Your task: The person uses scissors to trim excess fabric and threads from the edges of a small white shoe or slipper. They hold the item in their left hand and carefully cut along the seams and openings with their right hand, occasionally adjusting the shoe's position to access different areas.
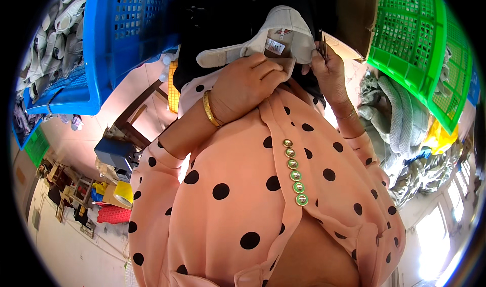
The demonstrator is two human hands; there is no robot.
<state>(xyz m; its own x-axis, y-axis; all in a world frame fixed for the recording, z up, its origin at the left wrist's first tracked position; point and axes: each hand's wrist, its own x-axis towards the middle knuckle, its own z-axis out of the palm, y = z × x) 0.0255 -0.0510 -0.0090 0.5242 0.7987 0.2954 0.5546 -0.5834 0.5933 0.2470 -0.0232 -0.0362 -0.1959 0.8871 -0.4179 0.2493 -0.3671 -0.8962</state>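
Note:
My left hand (247, 87) is closed on the lower edge of a light grey fabric shoe upper (289, 19), fingers curled over it. A rounded strap end of the upper sticks out to the left, and a white printed label shows inside its opening. At the upper's right edge, my right hand (331, 69) is closed on small thread snips (323, 45), whose dark, narrow blades point up. The snips' handles are hidden in that hand. The upper lies over dark cloth (223, 13) on my lap.
On the left stands a blue plastic basket (91, 79), with many grey shoe pieces (58, 44) beyond it. A cardboard box (344, 46) and green plastic baskets (405, 77) stand to the right. Grey fabric pieces (397, 115) are heaped below the green baskets.

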